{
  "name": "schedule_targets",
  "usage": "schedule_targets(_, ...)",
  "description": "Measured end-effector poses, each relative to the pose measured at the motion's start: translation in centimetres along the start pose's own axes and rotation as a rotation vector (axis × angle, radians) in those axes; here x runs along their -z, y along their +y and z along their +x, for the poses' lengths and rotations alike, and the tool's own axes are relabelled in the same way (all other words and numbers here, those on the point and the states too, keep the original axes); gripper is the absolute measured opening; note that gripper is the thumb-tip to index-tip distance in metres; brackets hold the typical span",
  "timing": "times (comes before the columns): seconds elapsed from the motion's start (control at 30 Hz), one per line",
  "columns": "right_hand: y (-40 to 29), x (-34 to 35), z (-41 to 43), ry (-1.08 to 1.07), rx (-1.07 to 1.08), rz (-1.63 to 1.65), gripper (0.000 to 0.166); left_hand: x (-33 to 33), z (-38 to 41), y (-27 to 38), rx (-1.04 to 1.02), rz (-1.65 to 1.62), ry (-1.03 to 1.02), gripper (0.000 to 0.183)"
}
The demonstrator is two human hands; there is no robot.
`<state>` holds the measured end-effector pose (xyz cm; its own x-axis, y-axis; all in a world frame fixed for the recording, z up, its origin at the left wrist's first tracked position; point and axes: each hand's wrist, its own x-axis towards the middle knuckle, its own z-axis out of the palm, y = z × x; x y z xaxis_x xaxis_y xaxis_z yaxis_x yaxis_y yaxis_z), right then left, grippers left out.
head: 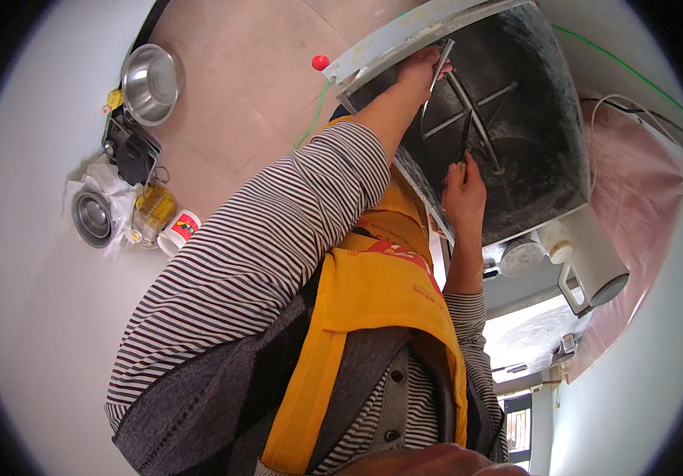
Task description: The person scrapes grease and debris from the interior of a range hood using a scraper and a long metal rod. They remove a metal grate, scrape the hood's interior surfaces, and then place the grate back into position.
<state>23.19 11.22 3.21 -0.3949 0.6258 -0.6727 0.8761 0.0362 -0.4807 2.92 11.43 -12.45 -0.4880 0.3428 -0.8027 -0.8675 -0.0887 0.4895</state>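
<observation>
A large metal box or housing [531,137] with a dark, dusty inside lies tilted before me. Crossed metal rods [478,125] are fixed inside it. My left hand [421,71] reaches over the near left edge, its fingers around the upper end of the rods, beside a slanting flat metal strip [440,68]; whether it grips them is partly hidden. Lower down, my right hand [465,193] holds a slim dark tool by its yellowish handle [462,169]. The tool's dark shaft [466,134] points up to the middle of the crossed rods; its tip is hard to make out.
On the left stand a steel bowl [151,85], a smaller metal bowl [93,219], a bottle of yellow liquid [155,205] and a white paper cup [179,232]. A green cord [320,116] crosses the tiled floor. A white jug [594,262] and reddish sheeting [632,160] lie right.
</observation>
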Motion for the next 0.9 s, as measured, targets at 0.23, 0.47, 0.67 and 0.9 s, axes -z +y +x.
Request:
schedule_targets(0.23, -0.5, -0.2, 0.3, 0.003, 0.020, 0.012, 0.044, 1.6, -0.3, -0.3, 0.275, 0.022, 0.038, 0.020)
schedule_targets(0.47, -1.6, 0.5, 1.5, 0.016, 0.022, 0.044, 0.044, 1.6, 0.7, 0.0, 0.379, 0.156, 0.031, 0.026)
schedule_targets(0.67, 1.2, 0.2, 2.1, 0.077, 0.105, 0.014, 0.044, 2.2, 0.9, 0.1, 0.466, 0.128, 0.006, 0.018)
schedule_targets(0.9, 0.6, 0.2, 2.4, 0.013, 0.028, 0.021, 0.044, 4.0, 0.2, -2.4, 0.480, 0.920, 0.071, 0.014)
